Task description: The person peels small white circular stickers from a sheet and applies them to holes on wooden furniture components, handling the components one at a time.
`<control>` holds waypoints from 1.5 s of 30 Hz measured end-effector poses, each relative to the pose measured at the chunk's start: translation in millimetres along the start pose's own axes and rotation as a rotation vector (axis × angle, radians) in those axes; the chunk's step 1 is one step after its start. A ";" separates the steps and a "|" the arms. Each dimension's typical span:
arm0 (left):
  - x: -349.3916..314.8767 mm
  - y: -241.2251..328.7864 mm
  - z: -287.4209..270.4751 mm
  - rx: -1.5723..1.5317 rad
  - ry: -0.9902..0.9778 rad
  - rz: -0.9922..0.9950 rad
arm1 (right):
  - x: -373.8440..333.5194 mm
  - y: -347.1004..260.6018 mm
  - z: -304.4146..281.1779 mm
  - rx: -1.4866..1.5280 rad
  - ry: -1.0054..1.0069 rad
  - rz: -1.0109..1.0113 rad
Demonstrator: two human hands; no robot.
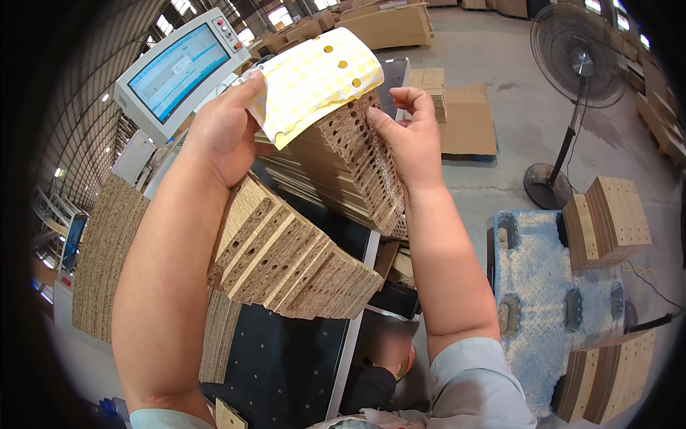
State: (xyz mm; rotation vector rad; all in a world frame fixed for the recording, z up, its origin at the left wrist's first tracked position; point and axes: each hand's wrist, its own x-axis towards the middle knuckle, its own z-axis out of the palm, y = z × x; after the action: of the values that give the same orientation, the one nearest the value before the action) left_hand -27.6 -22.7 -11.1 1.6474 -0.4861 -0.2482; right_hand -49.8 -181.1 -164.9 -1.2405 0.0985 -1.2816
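My left hand is closed on the left edge of a sheet, white with a yellow checked pattern and a few darker yellow round spots. The sheet lies over the top end of a tall stack of particleboard panels, whose edges are full of drilled holes. At the right of that stack is my right hand, its thumb against the drilled edges and its fingers apart from the thumb. Whether a small piece sits on a fingertip, I cannot tell. Below my hands, a second stack of drilled panels stands on a black table.
A machine screen stands at the far left. More board stacks are beside my left forearm. To the right are a blue pallet with panel stacks and a standing fan. A person's dark sleeve shows low down.
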 end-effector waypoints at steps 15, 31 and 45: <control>3.4 -1.4 -4.0 0.013 -0.004 -0.015 | -1.2 19.3 0.1 0.557 -0.141 0.245; 3.8 -1.9 -2.9 0.052 0.020 -0.012 | -12.4 16.6 -19.9 0.867 -0.063 0.223; 2.7 -1.0 -2.9 0.037 0.007 -0.016 | -14.2 28.1 -3.1 0.586 -0.279 0.323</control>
State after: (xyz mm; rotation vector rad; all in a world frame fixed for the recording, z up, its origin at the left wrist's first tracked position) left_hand -23.8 -21.3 -11.4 1.6880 -0.4746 -0.2467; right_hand -38.8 -178.3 -194.4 -0.8379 -0.2541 -0.7664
